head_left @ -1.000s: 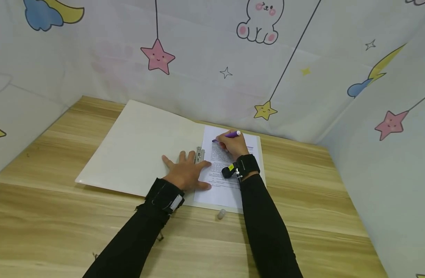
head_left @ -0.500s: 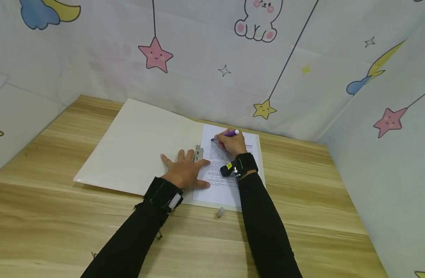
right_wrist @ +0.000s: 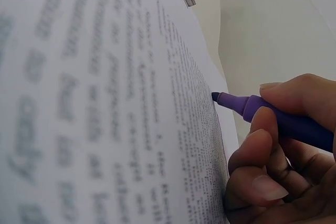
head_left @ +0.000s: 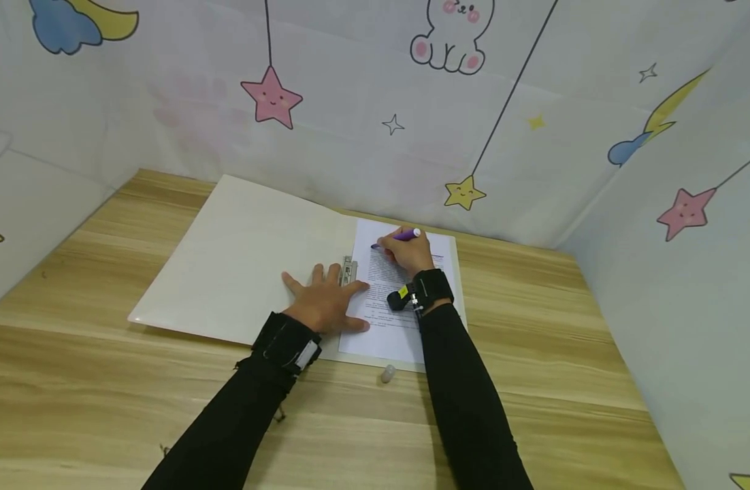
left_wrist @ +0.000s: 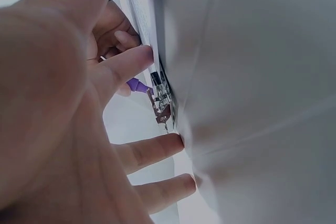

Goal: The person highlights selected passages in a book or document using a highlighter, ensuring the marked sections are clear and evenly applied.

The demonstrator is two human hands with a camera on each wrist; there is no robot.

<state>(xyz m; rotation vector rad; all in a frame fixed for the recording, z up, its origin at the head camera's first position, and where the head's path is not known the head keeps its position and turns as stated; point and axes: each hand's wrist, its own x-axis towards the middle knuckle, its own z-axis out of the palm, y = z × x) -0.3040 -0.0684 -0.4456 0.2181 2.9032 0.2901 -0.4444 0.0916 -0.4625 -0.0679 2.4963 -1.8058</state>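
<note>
My right hand (head_left: 412, 252) grips a purple highlighter (right_wrist: 286, 123) with a white end, its dark tip right at the upper left of the printed sheet (head_left: 375, 340). In the right wrist view the thumb and forefinger pinch the barrel. My left hand (head_left: 324, 304) lies with fingers spread across the middle of an open white folder (head_left: 240, 252), thumb and forefinger reaching onto the sheet's left edge. Beside those fingers is the folder's metal clip (head_left: 348, 270). In the left wrist view the fingertips (left_wrist: 173, 142) press on the white cover.
A small translucent cap (head_left: 388, 373) lies on the wooden table (head_left: 534, 340) just below the sheet. White walls (head_left: 350, 163) printed with stars and animals close off the back and sides. Black straps with small cameras circle both wrists.
The head view has shifted slightly. Both hands, the highlighter and the sheet keep almost the same places.
</note>
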